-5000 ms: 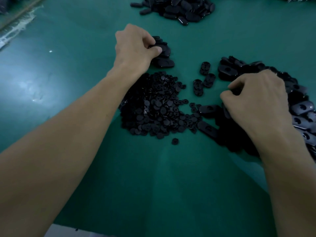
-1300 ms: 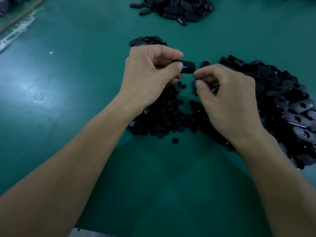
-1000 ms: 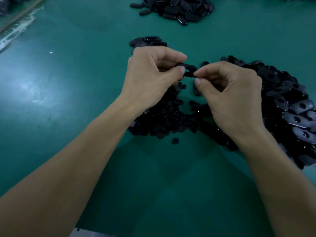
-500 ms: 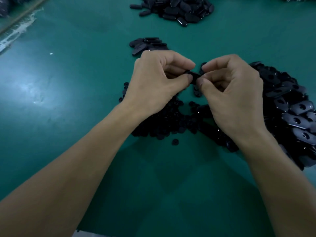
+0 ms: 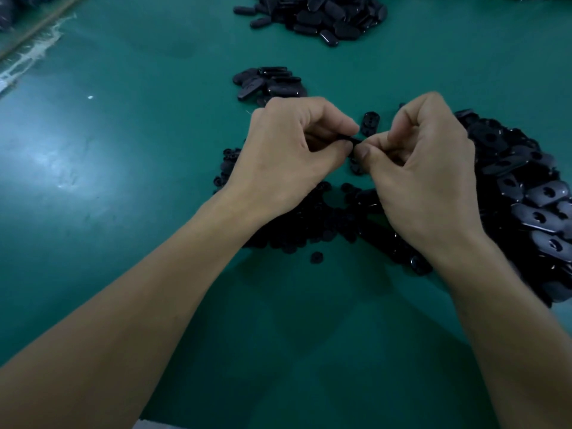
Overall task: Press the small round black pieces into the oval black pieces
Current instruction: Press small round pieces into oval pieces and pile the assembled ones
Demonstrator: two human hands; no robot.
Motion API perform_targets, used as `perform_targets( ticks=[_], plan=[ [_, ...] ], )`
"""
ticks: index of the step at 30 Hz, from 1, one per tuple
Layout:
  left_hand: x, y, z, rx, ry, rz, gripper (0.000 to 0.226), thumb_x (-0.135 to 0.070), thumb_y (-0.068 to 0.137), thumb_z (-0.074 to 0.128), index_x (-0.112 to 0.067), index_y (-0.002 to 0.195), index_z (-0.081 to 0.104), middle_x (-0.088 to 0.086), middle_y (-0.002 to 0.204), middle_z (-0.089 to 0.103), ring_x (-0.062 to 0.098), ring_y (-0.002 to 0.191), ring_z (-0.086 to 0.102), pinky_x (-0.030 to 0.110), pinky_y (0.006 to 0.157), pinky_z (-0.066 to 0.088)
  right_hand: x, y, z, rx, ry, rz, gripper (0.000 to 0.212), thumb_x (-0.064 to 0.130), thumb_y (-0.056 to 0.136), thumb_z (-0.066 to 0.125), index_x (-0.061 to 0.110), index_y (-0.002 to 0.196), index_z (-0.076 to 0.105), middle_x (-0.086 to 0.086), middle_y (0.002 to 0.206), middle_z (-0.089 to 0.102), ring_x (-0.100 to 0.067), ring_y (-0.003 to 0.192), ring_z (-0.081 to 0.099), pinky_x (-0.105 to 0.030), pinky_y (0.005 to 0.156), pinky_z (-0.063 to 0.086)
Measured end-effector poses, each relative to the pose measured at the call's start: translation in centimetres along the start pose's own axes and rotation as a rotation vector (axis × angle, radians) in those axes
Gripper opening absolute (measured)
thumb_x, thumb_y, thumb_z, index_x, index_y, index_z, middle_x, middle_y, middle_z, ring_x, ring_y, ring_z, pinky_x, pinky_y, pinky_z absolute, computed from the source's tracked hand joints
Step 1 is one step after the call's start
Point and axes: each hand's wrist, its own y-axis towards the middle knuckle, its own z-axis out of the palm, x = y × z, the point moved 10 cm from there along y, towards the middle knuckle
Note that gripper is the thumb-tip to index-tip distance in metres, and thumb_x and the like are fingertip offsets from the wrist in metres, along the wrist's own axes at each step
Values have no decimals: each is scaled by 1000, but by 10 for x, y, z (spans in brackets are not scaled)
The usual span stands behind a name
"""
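My left hand (image 5: 291, 159) pinches a black oval piece (image 5: 351, 138) between thumb and forefinger, above the table. My right hand (image 5: 424, 168) meets it fingertip to fingertip and pinches the same piece from the right; whether a small round piece sits between those fingers is hidden. Under both hands lies a heap of small round black pieces (image 5: 309, 224). A large heap of oval black pieces (image 5: 526, 193) spreads at the right.
A small stack of oval pieces (image 5: 269, 85) lies just beyond my left hand, and a bigger pile (image 5: 325, 17) at the far edge. One oval piece (image 5: 370, 122) lies between my hands. A stray round piece (image 5: 317, 257) sits on the green mat (image 5: 123, 150).
Five seconds ago the hands were apart at separate heaps. They have come together over the round pieces, sunk slightly, and the right fingers have closed onto the oval piece held by the left.
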Motion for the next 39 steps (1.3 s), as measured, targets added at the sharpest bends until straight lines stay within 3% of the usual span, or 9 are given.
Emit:
perform_targets(
  ticks=[2, 7, 9, 14, 21, 24, 29, 34, 39],
  plan=[
    [0, 0, 1, 3, 1, 3, 21, -6, 84, 78, -26, 89, 73, -13, 83, 75, 0, 76, 72, 18, 75, 56, -2, -1, 0, -8, -27, 16, 46, 12, 86, 74, 34, 76, 35, 4, 77, 68, -15, 75, 69, -31, 66, 55],
    [-5, -4, 5, 20, 40, 43, 22, -1, 81, 77, -20, 92, 73, -15, 83, 73, -3, 75, 71, 13, 71, 55, -4, -3, -6, -81, -72, 58, 47, 13, 82, 77, 30, 70, 35, 8, 70, 68, -11, 71, 65, -11, 56, 45],
    [-9, -5, 6, 6, 101, 73, 21, -2, 80, 74, -17, 94, 75, -14, 83, 73, 0, 73, 70, 16, 69, 56, -4, -2, -5, -79, -81, 66, 45, 16, 82, 78, 30, 69, 37, 5, 73, 69, -14, 70, 66, -16, 54, 47],
    [-14, -6, 1, -52, 206, 118, 18, -5, 80, 73, -13, 96, 75, -10, 79, 72, 4, 71, 68, 25, 70, 57, -8, -1, 3, -26, 25, 81, 34, 20, 86, 74, 31, 70, 47, -2, 75, 69, -26, 73, 71, -46, 66, 58],
    [-7, -2, -9, -114, 238, 67, 22, -7, 82, 70, -18, 101, 73, -18, 81, 67, 0, 75, 65, 20, 74, 55, -4, 0, 15, 52, 201, 52, 22, 20, 85, 68, 33, 75, 53, -6, 79, 73, -27, 80, 73, -50, 75, 59],
    [-4, -2, -10, -117, 199, 34, 20, -11, 83, 71, -24, 98, 72, -15, 79, 69, 4, 73, 66, 24, 74, 56, -6, 2, 11, 33, 187, 19, 21, 17, 89, 69, 34, 84, 58, 3, 81, 74, -15, 79, 73, -44, 79, 60],
    [2, 1, -4, -39, -51, -55, 24, -11, 82, 71, -34, 89, 65, -12, 77, 74, 8, 72, 70, 29, 75, 59, -7, 9, 3, 33, 40, -68, 20, 20, 92, 71, 27, 111, 72, 19, 94, 70, 0, 86, 67, -13, 80, 50],
    [6, 2, -3, 13, -219, -94, 22, -5, 83, 73, -23, 93, 67, -5, 78, 74, 9, 72, 69, 31, 73, 60, -10, 10, 6, 79, 212, -27, 18, 20, 90, 73, 37, 95, 70, 18, 85, 75, -3, 83, 72, -16, 75, 53],
    [10, 2, -2, 29, -303, -127, 23, 3, 84, 77, -17, 91, 70, -1, 78, 75, 8, 69, 70, 24, 69, 59, -10, 9, 6, 96, 303, 5, 11, 18, 89, 75, 28, 92, 71, 11, 77, 75, -5, 68, 70, -12, 62, 50]
  ],
)
